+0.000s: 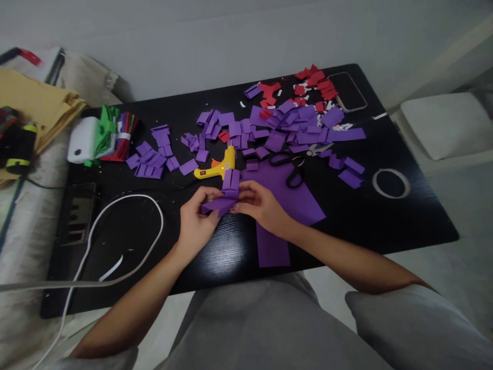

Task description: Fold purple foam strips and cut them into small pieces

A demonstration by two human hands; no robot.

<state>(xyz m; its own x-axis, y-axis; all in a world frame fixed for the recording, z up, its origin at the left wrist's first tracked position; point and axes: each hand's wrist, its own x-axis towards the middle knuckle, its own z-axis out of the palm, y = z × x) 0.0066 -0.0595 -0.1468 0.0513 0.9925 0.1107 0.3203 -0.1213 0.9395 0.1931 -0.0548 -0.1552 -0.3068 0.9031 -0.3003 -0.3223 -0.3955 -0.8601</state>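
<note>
Between my two hands is a folded purple paper piece, held up over the near middle of the table. My left hand pinches its left side, thumb below and fingers behind. On the right, the fingers of my right hand close on the piece's other edge. Just beyond my hands lies a yellow hot glue gun, its nozzle pointing away from me. Purple paper sheets lie under and beside my right wrist. Black-handled scissors rest partly on them.
Folded purple paper pieces are heaped across the back, with red paper scraps behind. A tape roll lies at right. At left are bundled coloured strips, a white box-like object and a looping white cable.
</note>
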